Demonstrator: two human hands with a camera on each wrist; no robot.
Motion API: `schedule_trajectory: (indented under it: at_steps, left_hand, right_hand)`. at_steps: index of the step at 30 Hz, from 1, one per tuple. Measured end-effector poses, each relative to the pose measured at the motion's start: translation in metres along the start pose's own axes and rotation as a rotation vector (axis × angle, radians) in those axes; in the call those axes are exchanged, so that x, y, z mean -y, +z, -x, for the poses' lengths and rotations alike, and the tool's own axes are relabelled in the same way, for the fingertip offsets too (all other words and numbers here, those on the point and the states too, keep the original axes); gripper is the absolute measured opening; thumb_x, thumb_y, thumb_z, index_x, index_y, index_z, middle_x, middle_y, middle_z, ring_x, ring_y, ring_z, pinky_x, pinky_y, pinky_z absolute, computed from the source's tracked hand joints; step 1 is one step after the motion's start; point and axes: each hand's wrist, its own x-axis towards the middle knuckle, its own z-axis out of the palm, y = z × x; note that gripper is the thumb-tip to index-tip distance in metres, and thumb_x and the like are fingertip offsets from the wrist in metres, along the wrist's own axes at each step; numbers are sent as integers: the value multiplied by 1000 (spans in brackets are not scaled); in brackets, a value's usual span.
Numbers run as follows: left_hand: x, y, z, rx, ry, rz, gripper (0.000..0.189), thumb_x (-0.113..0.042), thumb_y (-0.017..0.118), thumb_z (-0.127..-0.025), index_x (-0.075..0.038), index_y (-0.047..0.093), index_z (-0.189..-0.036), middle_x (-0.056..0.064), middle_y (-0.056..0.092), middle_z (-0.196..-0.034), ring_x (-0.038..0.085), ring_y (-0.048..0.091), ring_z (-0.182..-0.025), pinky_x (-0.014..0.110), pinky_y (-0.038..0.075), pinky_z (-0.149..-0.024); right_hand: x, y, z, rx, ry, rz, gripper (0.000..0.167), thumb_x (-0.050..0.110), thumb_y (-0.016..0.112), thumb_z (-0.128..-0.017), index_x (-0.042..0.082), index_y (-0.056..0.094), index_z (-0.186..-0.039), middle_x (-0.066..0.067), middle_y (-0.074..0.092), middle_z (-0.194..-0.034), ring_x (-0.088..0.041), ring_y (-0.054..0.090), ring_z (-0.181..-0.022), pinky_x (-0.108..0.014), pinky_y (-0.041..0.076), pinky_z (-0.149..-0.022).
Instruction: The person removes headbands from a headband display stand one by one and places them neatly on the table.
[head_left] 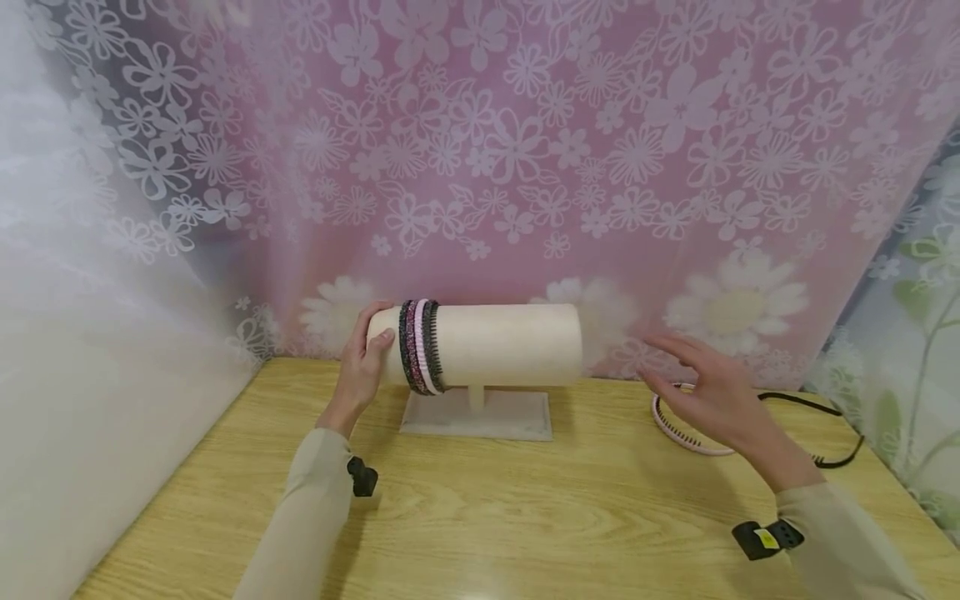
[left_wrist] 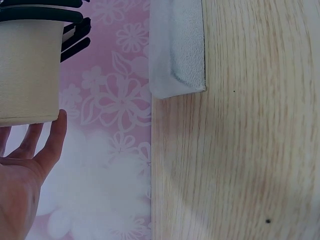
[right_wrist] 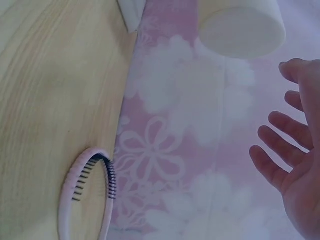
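A cream cylinder display stand (head_left: 510, 343) lies level on a short post above its pale rectangular base (head_left: 517, 418). Several toothed headbands (head_left: 422, 346), dark, glittery pink and pale pink, sit side by side around its left part. My left hand (head_left: 360, 368) grips the cylinder's left end, thumb on the front and fingers around the far side. Beyond the cylinder's right end, my right hand (head_left: 717, 406) hovers with spread fingers and holds nothing. Below it on the table lies a pale pink headband (right_wrist: 70, 187) with dark teeth.
A black headband (head_left: 846, 458) lies at the table's right side, partly behind the right forearm. The wood-grain table (head_left: 480, 508) ends at a pink floral curtain (head_left: 510, 167) close behind the stand. Whitish sheeting (head_left: 97, 350) hangs along the left edge.
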Motion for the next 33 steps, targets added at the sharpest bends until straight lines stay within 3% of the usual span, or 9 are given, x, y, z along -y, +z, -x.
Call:
schedule_trajectory:
  at_steps: [6,10,14,21,27,33]
  left_hand:
    - [0,2,0,-1,-1,1,47,-26,48,-103,-16,46,-149,23,56,-133,23,59,-81,33,55,-61]
    - [-2,2,0,1,-7,-11,47,-26,48,-103,-18,46,-149,23,55,-136,23,59,-83,33,55,-63]
    - [-2,1,1,-2,-10,-12,46,-25,48,-103,-18,47,-149,22,55,-137,23,59,-83,33,55,-63]
    - [30,3,-9,-26,-5,-4,47,-26,48,-104,-21,46,-150,20,54,-140,26,59,-83,36,55,-62]
    - [37,3,-10,-40,9,-13,45,-32,48,-104,-31,47,-149,15,55,-138,27,60,-83,37,56,-61]
    - [3,1,-1,-18,-6,-12,47,-24,48,-103,-15,46,-149,22,54,-139,25,60,-82,36,55,-63]
  right_hand:
    - [9,3,-16,-5,1,-44,54,9,83,-82,11,68,-134,-15,68,-132,-36,65,-121,-40,53,-94]
    - [15,6,-24,6,-13,-66,56,10,84,-82,10,67,-135,-17,66,-136,-39,62,-125,-56,51,-97]
    - [21,7,-34,29,-47,-87,59,11,84,-82,9,65,-138,-17,63,-140,-39,61,-128,-58,51,-100]
    - [31,11,-50,56,-102,-114,63,13,85,-81,8,62,-140,-18,60,-144,-40,58,-131,-59,51,-100]
    - [41,20,-62,46,-140,-114,64,17,86,-80,6,63,-139,-19,62,-141,-41,60,-128,-59,50,-103]
    - [52,25,-71,51,-188,-99,66,25,86,-81,7,62,-140,-15,64,-140,-35,60,-129,-54,49,-106]
